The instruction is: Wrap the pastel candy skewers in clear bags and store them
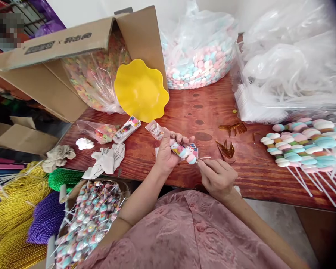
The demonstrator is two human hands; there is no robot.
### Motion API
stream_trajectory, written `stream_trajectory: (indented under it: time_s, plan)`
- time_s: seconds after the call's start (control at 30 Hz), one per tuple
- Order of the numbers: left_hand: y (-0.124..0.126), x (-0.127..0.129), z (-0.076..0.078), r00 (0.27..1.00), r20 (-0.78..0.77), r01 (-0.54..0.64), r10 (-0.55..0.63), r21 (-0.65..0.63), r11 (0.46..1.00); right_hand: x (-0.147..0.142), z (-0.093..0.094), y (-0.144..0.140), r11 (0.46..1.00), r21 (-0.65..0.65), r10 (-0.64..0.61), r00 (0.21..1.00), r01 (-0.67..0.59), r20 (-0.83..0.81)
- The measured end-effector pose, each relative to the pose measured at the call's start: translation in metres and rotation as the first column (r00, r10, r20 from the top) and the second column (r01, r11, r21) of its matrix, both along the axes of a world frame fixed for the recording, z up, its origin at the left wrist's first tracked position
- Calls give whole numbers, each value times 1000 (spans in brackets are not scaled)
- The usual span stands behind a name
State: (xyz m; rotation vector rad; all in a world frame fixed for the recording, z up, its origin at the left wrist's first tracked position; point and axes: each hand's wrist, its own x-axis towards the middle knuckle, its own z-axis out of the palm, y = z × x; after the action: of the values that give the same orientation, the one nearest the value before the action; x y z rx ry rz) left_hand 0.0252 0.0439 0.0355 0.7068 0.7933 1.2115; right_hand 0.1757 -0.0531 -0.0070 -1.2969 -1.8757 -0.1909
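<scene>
My left hand (168, 151) is closed around a marshmallow skewer (190, 158) with pink, white and blue pieces and a colourful printed label beside them. At its lower end the fingers of my right hand (218, 175) are pinched together, next to a thin white stick (205, 158). Whether they also hold a small tie there I cannot tell. Just beyond my left thumb lies a small printed clear packet (154, 130). Strips of gold twist ties (233, 129) lie on the table past my right hand, with a second bunch (225, 149) closer to it.
A yellow scalloped bowl (141, 89) leans by a cardboard box (145, 33) holding bagged candy. Behind stands a bag of marshmallows (201, 59). Marshmallow skewers (305, 144) are piled at right, near plastic bags (282, 71). Printed cards (127, 129) and gloves (106, 160) lie left; finished skewers (89, 220) fill a box below.
</scene>
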Motion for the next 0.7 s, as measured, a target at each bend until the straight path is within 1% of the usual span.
stream_trajectory:
  time_s: [0.03, 0.07, 0.1, 0.13, 0.17, 0.2, 0.23, 0.3, 0.33, 0.37, 0.4, 0.43, 0.47, 0.5, 0.53, 0.57, 0.6, 0.63, 0.67, 0.7]
  plan:
    - [-1, -1, 0, 1000, -10, -3, 3, 25, 1000, -2, 0, 0, 995, -98, 25, 996, -33, -88]
    - [-1, -2, -1, 1000, -29, 9, -8, 55, 998, -3, 0, 0, 973, -213, 47, 978, -92, -205]
    - [-2, -4, -2, 998, -52, 40, -35, 86, 995, -4, 1, 1, 931, -321, 56, 939, -172, -340]
    - [-2, -5, -3, 994, -72, 86, -78, 117, 989, -4, 2, 2, 875, -407, 44, 879, -263, -474]
    - [-2, -7, -4, 988, -84, 141, -130, 144, 979, -5, 4, 3, 815, -461, 13, 808, -350, -589]
    - [-3, -9, -5, 980, -87, 193, -180, 168, 967, -6, 6, 5, 761, -490, -25, 736, -425, -677]
    - [-3, -10, -7, 971, -85, 234, -221, 185, 955, -7, 8, 6, 720, -498, -58, 673, -484, -738]
    - [-2, -14, -9, 960, -93, 276, -263, 192, 942, -9, 10, 9, 669, -483, -92, 582, -565, -808]
    - [-2, -16, -10, 957, -104, 285, -270, 183, 941, -10, 10, 10, 650, -475, -93, 557, -594, -825]
    - [-2, -18, -11, 956, -112, 287, -271, 168, 943, -11, 10, 10, 635, -473, -86, 552, -611, -829]
    - [-2, -19, -12, 957, -110, 282, -267, 151, 948, -12, 9, 10, 633, -481, -68, 575, -607, -815]
    - [-2, -20, -12, 961, -95, 269, -258, 135, 954, -13, 8, 9, 652, -498, -36, 633, -572, -773]
    - [-3, -21, -12, 968, -70, 248, -241, 120, 961, -13, 7, 7, 700, -511, 7, 720, -499, -693]
    - [-3, -21, -12, 975, -42, 221, -218, 106, 970, -14, 6, 6, 772, -502, 46, 822, -390, -568]
    - [-4, -21, -12, 982, -14, 190, -190, 91, 977, -14, 5, 4, 850, -455, 66, 911, -265, -408]
    - [-5, -21, -12, 987, 13, 160, -161, 78, 984, -15, 5, 3, 915, -374, 63, 969, -152, -239]
    - [-6, -20, -12, 991, 37, 127, -130, 68, 989, -17, 5, 3, 957, -280, 46, 994, -71, -95]
    - [-7, -20, -12, 993, 56, 97, -100, 61, 993, -19, 6, 3, 980, -200, 24, 1000, -21, 9]
    - [-8, -19, -12, 995, 65, 71, -75, 57, 996, -21, 7, 3, 989, -148, 7, 998, 3, 70]
    - [-9, -19, -12, 996, 63, 56, -59, 58, 997, -24, 8, 5, 992, -129, 4, 996, 7, 91]
